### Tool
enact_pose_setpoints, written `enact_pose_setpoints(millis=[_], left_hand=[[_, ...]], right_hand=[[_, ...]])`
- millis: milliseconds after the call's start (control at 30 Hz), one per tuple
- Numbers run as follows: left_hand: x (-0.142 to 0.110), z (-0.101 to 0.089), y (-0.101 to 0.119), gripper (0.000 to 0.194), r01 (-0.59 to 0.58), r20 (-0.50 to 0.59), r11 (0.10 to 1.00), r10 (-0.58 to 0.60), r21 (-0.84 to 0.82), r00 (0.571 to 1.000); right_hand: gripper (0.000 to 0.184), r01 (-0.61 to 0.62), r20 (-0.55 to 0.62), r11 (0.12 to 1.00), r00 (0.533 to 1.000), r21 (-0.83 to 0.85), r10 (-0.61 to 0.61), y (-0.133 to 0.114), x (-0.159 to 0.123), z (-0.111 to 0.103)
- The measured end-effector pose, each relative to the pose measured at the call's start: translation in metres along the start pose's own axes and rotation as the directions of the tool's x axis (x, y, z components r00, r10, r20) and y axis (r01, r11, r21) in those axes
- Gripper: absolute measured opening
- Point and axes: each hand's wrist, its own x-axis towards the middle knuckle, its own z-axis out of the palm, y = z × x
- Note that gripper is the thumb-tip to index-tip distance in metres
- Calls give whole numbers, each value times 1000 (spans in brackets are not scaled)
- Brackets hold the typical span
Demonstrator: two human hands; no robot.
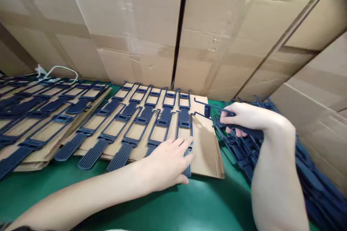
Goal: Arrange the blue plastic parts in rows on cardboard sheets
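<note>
My right hand (238, 117) is closed around a dark blue plastic frame piece (207, 111), its two thin hooked arms pointing left over the bare right end of a cardboard sheet (207, 151). My left hand (172, 158) lies with fingers spread at the near end of the rightmost laid-out frame piece (185, 124), and partly hides its ribbed tongue. I cannot tell how firmly it presses. Leftward, similar pieces, such as one frame piece (126, 148), lie side by side in two overlapping rows, tongues toward me.
To the right, a heap of dark blue frame pieces (317, 184) lies tangled on the green tabletop (200, 205). A second cardboard stack (40, 157) bears more pieces at left, with a pale cord (63, 67) behind. Tall cardboard boxes (141, 25) wall off the back and right side.
</note>
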Motion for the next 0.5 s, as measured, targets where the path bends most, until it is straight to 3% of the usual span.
enact_pose_setpoints(millis=[300,433,500], left_hand=[[-2,1,0,61,8,-14,1000,-8,17,1000],[-4,0,-2,61,0,-42,1000,1,15,999],[-3,-5,-3,52,-37,-94,999,39,21,995]], right_hand=[[10,11,8,1000,1000,8,-12,3,2,-1],[12,-7,-49,1000,999,13,8,9,-3,-6],[13,-17,-85,999,996,40,21,14,-6,-8]])
